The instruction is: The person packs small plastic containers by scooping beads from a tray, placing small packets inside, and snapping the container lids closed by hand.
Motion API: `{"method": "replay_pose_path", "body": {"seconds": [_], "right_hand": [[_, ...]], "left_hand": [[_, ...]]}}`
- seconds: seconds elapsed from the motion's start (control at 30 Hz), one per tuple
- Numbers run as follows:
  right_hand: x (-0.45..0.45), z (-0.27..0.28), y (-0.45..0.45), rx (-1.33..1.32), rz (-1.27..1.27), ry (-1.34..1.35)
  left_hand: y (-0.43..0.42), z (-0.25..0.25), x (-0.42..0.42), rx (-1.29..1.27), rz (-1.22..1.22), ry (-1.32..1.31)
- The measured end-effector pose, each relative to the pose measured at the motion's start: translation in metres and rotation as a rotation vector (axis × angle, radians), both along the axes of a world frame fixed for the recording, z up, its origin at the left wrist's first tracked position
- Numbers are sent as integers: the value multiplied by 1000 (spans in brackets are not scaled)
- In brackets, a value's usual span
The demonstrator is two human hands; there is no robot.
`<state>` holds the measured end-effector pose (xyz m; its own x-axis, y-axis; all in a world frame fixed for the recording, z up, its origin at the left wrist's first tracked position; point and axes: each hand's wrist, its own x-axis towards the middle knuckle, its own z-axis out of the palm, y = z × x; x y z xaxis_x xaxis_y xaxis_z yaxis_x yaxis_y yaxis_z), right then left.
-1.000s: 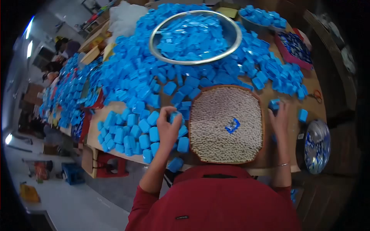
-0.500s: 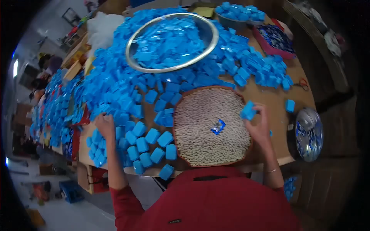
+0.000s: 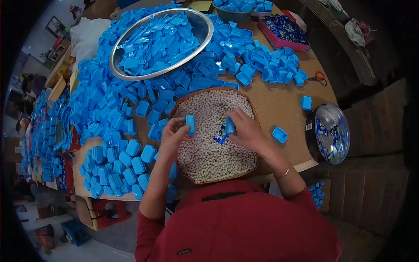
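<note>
Both of my hands are over a brown-rimmed tray [image 3: 209,170] filled with small pale pellets. A small blue plastic lid or box [image 3: 190,125], seen edge-on, is pinched in my left hand [image 3: 173,134] above the tray's left part. My right hand [image 3: 246,130] grips a small blue plastic box [image 3: 229,125], partly hidden by the fingers. Just below those fingers, a shiny blue packet [image 3: 220,137] lies on the pellets. Outside the tray, by my right forearm, an open blue box [image 3: 279,135] rests on the table.
A metal basin [image 3: 208,39] of flat blue pieces stands at the back amid heaped blue boxes [image 3: 96,102]. Closed boxes [image 3: 131,176] cluster left. Rightward are a round tin [image 3: 342,120] with packets, red-handled scissors [image 3: 321,78] and a pink tray [image 3: 279,43] of packets.
My left hand has come from the left pile to the tray, now with a blue piece. My right hand has moved inward over the pellets. The whole view has shifted.
</note>
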<state>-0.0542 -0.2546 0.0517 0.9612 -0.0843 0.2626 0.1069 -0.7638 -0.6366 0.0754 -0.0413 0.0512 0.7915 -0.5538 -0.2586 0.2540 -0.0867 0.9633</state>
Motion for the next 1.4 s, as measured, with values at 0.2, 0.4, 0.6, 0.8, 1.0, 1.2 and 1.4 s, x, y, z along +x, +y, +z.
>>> {"method": "replay_pose_path", "body": {"seconds": [0.2,0.4,0.6,0.8,1.0,1.2,1.4], "right_hand": [[62,-33,3,18,144,9],[39,-16,-3,660,183,75],[-3,5,9,1241,312,-1],[-13,5,15,1151,336,-29],[-14,12,39,948,445,181],[-41,3,15,-303,-52,206],[-50,-13,22,-299,13,247]], "left_hand": [[9,-6,-8,484,-38,-783],[32,1,-33,378,-122,-692],[26,9,-40,327,-86,-786],[35,10,-37,324,-136,-501],[20,17,-52,-240,-184,282],[26,2,-54,6,-164,144],[36,-10,-55,-49,-136,312]]}}
